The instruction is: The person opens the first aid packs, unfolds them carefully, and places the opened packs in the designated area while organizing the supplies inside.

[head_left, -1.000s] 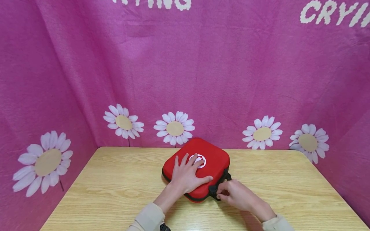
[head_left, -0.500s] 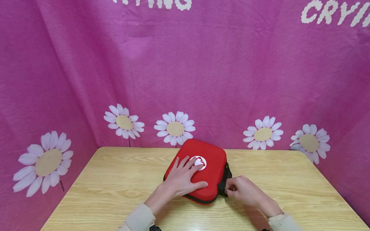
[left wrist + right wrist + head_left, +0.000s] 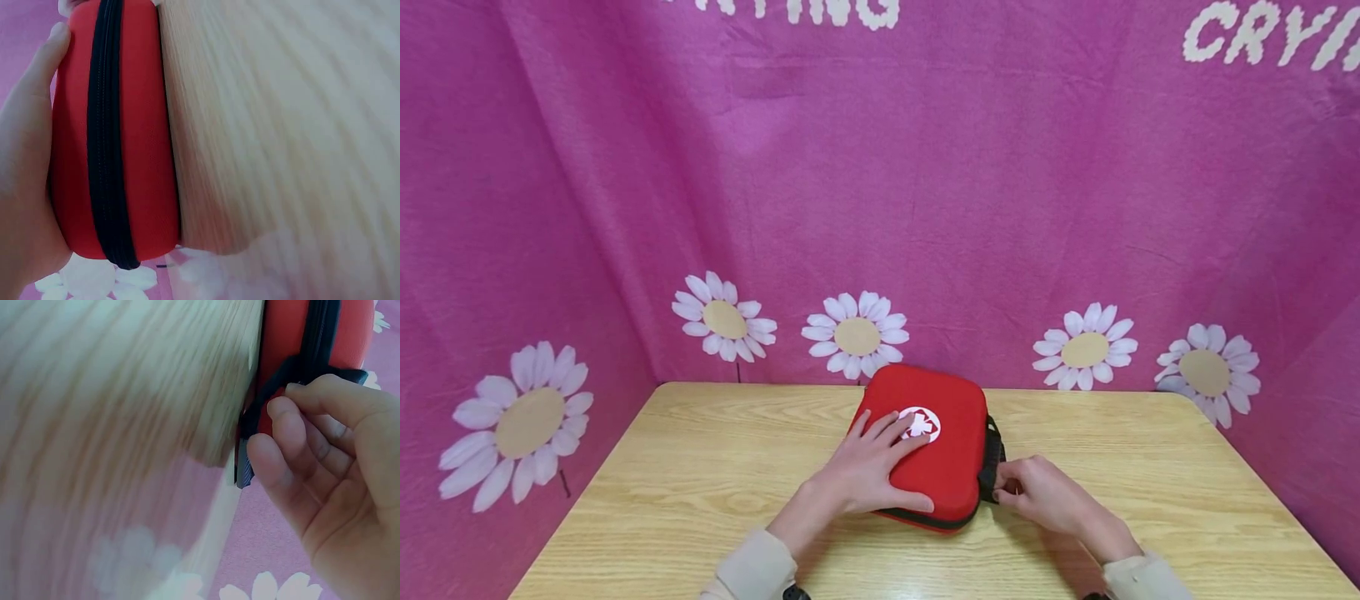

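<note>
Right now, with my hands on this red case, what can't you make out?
Inside the red case: every view, lid down.
Part of the white emblem: head view, covered by left hand.
What the right hand pinches: right wrist view, its fingertips.
Lettering on the pink cloth: head view, cut by top and right edges.

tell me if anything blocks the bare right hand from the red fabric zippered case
Nothing visible does: the right hand is right at the side of the red fabric zippered case, beside its black fabric strap.
</note>
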A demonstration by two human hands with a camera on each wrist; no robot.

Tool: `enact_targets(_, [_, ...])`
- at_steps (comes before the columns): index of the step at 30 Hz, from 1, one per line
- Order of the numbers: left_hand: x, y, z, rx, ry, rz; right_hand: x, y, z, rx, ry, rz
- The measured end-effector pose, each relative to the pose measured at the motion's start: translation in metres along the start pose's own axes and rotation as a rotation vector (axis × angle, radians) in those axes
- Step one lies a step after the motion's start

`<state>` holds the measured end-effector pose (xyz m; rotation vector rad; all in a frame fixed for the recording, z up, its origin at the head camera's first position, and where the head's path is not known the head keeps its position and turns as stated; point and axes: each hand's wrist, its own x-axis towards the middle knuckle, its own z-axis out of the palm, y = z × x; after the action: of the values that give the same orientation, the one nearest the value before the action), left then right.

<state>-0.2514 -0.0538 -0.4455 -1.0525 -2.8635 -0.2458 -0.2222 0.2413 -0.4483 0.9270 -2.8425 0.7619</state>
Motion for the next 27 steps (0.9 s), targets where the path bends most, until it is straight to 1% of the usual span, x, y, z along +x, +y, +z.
enact_targets(2, [0.001,0.003,0.001,0.017,0.008,-0.012,-0.002,-0.001,-0.001,-0.01,0.001,-0.03])
enact_targets(4, [0.002,0.006,0.002,0.034,0.012,-0.024,-0.003,-0.001,-0.001,-0.014,0.002,-0.042])
enact_targets(8, [0.005,0.013,0.003,0.07,0.015,-0.054,-0.008,-0.002,-0.002,-0.001,-0.011,-0.033])
enact_targets(10, [0.006,0.016,0.004,0.071,0.016,-0.068,-0.011,-0.003,-0.002,0.02,-0.024,-0.044])
enact_targets(13, [0.008,0.02,0.004,0.064,0.021,-0.089,-0.014,-0.005,-0.002,0.042,-0.03,-0.089])
enact_targets(16, [0.009,0.023,0.005,0.055,0.034,-0.107,-0.016,-0.009,0.0,0.019,-0.015,-0.137])
enact_targets(20, [0.009,0.026,0.007,0.043,0.045,-0.124,-0.017,-0.014,0.001,-0.022,-0.006,-0.156])
enact_targets(27, [0.012,0.029,0.011,0.048,0.027,-0.164,-0.015,-0.021,0.003,-0.022,-0.014,-0.219])
